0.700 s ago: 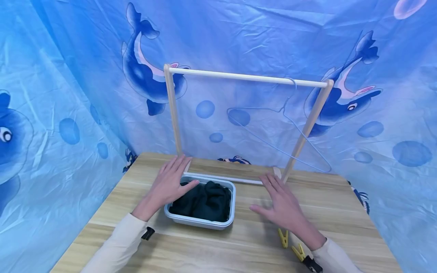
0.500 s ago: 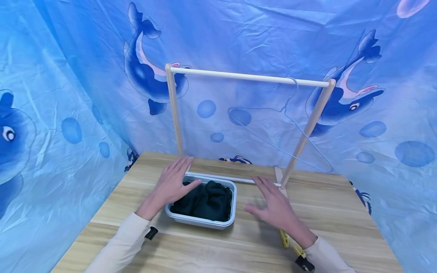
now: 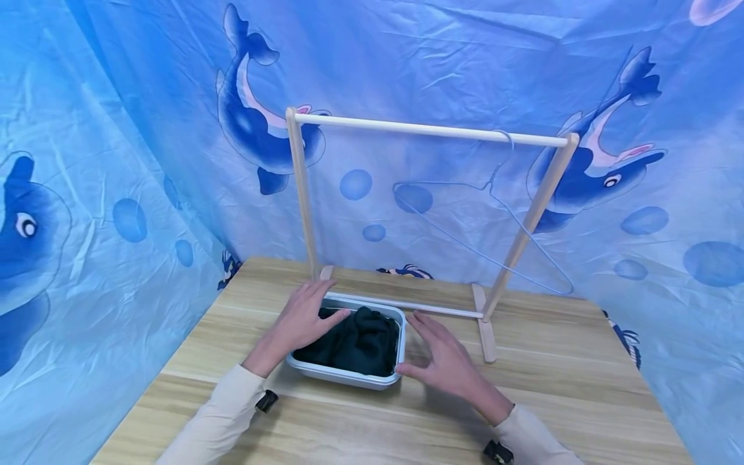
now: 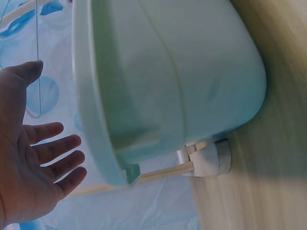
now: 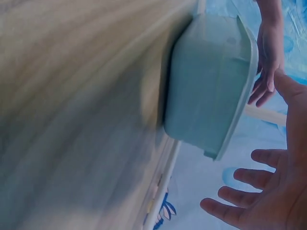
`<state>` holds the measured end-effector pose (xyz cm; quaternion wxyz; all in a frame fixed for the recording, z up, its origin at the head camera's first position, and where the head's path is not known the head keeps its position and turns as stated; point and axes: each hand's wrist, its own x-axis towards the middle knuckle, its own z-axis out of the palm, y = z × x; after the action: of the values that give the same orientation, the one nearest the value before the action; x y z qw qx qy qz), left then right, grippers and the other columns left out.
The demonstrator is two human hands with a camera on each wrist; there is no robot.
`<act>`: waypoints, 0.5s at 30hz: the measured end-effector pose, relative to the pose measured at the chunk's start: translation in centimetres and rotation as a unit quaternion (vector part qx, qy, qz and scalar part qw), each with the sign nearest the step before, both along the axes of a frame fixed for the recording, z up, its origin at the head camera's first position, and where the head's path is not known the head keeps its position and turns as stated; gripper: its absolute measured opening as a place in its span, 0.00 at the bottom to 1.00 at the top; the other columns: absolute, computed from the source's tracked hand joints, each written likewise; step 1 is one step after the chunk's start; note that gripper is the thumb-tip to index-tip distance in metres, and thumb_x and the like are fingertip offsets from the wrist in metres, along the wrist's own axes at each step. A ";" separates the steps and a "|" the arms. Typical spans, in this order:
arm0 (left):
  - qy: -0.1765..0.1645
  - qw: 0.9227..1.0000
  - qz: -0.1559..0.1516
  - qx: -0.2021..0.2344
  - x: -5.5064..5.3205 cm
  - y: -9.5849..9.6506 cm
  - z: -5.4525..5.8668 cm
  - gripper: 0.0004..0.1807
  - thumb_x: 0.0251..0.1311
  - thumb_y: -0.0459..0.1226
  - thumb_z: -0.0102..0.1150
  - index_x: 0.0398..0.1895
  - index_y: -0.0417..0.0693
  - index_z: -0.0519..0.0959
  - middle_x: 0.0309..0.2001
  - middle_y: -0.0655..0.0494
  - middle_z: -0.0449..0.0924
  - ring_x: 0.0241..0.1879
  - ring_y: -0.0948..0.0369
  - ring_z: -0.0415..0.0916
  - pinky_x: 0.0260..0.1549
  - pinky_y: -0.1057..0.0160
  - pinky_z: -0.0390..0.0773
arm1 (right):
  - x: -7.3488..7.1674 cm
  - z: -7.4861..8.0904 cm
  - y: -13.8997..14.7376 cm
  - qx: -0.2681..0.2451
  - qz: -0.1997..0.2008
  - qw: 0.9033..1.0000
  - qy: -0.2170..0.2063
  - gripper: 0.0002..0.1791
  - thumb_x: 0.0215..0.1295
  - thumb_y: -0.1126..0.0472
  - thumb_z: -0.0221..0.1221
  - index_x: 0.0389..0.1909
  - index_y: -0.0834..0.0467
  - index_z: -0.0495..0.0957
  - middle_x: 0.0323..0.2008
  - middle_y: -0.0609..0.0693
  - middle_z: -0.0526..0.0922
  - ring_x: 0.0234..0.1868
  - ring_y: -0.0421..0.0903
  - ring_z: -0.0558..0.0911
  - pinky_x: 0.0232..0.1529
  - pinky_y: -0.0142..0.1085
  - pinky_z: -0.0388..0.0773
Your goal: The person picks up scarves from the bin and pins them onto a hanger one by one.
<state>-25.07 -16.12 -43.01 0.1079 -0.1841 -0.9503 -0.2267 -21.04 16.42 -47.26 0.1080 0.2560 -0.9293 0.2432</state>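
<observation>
A pale blue-green plastic basin (image 3: 349,381) sits on the table, with dark green, almost black cloth (image 3: 360,342) bunched inside. My left hand (image 3: 305,316) hovers over the basin's left side, fingers spread and thumb reaching over the cloth. In the left wrist view that hand (image 4: 38,158) is apart from the rim, palm facing it. My right hand (image 3: 442,361) is at the basin's right side, fingers extended, fingertips close to the rim. The right wrist view shows the right hand (image 5: 268,182) with spread fingers and nothing in them.
Behind the basin stands a wooden rack (image 3: 430,131) with a white top bar and a low crossbar. A thin light blue wire hanger (image 3: 459,242) hangs from its right part. Blue sheeting (image 3: 372,77) with a dolphin print surrounds the wooden table (image 3: 558,381).
My right hand has moved left, from over the table to beside the basin. The left hand has shifted slightly down. The yellow clothespins are hidden now.
</observation>
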 end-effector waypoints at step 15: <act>-0.036 0.997 0.047 0.046 -0.6 1.6 -0.9 0.36 0.66 0.58 0.63 0.64 0.39 0.76 0.58 0.41 0.80 0.58 0.44 0.76 0.60 0.39 0.71 | 0.1 -0.9 -0.8 -0.009 0.024 0.999 -0.034 0.54 0.56 0.24 0.63 0.77 0.51 0.64 0.75 0.57 0.66 0.74 0.62 0.66 0.64 0.62 0.71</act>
<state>-25.69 -14.56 -43.96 0.0923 -0.1256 -0.9498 -0.2713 -20.93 15.65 -48.21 0.0731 0.2690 -0.9237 0.2629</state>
